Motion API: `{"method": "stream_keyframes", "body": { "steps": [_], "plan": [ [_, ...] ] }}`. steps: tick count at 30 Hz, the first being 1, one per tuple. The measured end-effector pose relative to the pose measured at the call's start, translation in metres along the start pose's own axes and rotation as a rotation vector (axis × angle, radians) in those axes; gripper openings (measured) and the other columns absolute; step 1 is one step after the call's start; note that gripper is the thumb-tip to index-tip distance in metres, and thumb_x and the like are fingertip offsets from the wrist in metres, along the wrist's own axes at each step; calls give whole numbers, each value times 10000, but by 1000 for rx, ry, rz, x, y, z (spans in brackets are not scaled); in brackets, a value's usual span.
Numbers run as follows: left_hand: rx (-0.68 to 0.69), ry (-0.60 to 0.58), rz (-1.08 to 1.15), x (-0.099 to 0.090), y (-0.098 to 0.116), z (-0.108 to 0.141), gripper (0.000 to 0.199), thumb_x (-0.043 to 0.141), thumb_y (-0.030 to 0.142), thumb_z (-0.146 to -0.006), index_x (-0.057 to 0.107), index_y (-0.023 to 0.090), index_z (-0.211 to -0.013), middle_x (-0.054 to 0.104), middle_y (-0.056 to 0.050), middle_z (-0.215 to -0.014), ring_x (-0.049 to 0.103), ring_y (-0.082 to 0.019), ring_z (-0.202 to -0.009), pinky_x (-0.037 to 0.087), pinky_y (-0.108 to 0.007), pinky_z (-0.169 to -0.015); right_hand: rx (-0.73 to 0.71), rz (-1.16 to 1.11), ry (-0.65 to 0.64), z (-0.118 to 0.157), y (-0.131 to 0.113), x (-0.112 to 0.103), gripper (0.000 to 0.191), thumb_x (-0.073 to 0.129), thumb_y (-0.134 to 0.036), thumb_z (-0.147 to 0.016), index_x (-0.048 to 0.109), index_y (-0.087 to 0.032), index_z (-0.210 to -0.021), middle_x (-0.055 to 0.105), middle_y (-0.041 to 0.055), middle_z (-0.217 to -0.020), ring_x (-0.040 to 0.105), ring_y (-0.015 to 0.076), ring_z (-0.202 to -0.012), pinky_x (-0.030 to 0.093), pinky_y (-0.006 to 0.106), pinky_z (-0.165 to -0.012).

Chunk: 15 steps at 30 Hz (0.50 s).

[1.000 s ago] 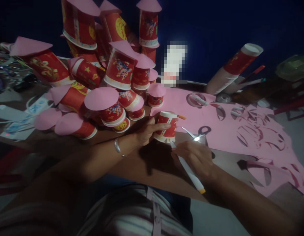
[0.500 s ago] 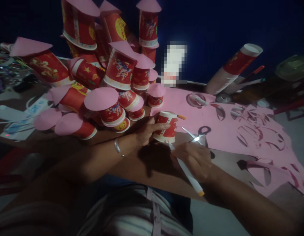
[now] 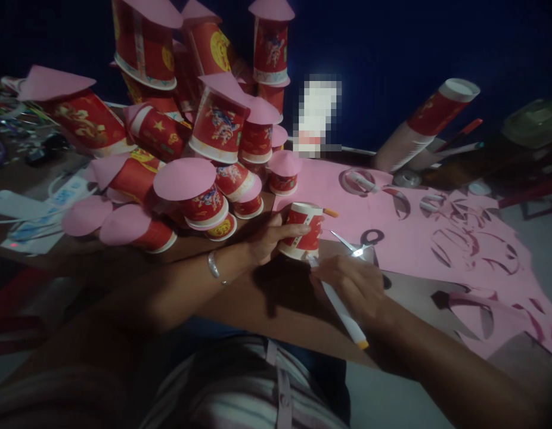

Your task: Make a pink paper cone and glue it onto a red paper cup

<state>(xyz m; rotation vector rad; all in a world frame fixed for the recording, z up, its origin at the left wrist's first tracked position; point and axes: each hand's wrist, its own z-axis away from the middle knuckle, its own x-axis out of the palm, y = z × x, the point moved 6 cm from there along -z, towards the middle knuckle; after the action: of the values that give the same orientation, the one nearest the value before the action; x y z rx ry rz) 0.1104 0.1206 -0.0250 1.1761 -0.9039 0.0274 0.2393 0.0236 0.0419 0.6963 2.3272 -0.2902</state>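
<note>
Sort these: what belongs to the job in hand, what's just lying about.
Job:
cup, in the left hand
white tool, in the right hand
likely scissors, pink paper, pink-topped cups, cup stack

Lying about, apparently:
power strip
blurred clutter at the left edge

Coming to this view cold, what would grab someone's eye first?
Most likely the crowd of red paper-cup lanterns with pink cone roofs, heaped at the left and centre of the table. Next, the pink paper sheet on the right, riddled with cut-outs, and the bright, open scissors just beyond the right hand.
</note>
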Motion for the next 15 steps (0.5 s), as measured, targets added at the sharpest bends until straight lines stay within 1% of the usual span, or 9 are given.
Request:
{"method": "stream_keyframes", "body": {
  "steps": [4, 9, 15],
  "plan": [
    [3, 14, 1, 1, 0, 0, 392, 853, 293, -784, 748, 158, -1137, 806, -127, -1082, 754, -240, -974, 588, -307, -787, 1, -26, -1, 1, 0, 2, 165, 741, -63, -907, 662, -145, -1027, 723, 29, -809, 677, 158, -707, 530, 283, -605],
    [5, 17, -27, 3, 2, 1, 440, 842, 279, -777, 734, 165, -1187, 809, -121, -1073, 759, -254, -984, 582, -333, -831, 5, -35, -12, -1, -1, 1, 196, 755, -57, -898, 660, -158, -1037, 731, 21, -812, 693, 161, -720, 549, 282, -618],
    [-7, 8, -61, 3, 1, 1, 457, 846, 308, -780, 740, 165, -1201, 806, -113, -1047, 757, -237, -934, 583, -313, -783, 4, 4, -2, -1, 0, 1, 170, 734, -69, -928, 655, -167, -1042, 743, 10, -841, 681, 139, -710, 539, 266, -601]
  ]
}}
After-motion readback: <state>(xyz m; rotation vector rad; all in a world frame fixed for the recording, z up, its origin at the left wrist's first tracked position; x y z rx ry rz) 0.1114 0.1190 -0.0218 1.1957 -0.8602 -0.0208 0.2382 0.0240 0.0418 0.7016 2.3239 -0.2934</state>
